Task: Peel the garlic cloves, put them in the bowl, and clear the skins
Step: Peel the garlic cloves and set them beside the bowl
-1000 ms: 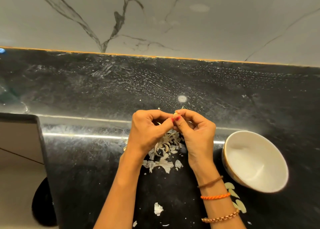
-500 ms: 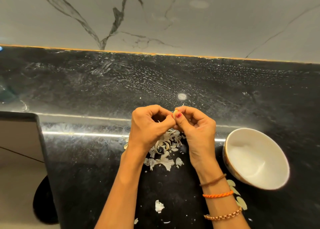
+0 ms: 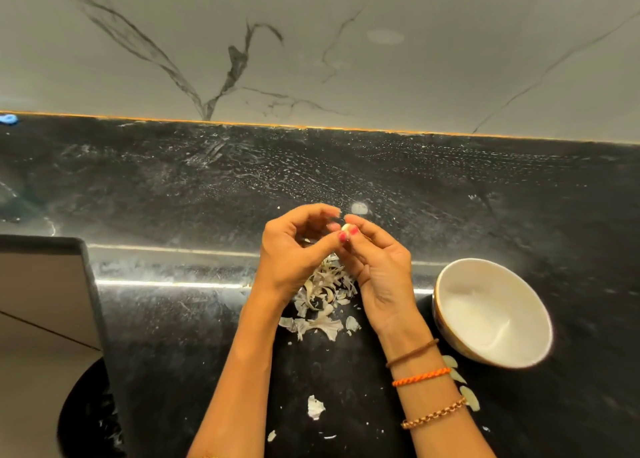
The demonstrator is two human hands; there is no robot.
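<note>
Above the black bench (image 3: 450,215), the right hand (image 3: 377,267) pinches a garlic clove (image 3: 345,227) at its fingertips — the left hand (image 3: 294,246), fingers curled, picks at it. Skins (image 3: 323,291) lie heaped beneath; the white bowl (image 3: 491,312) sits just right.
</note>
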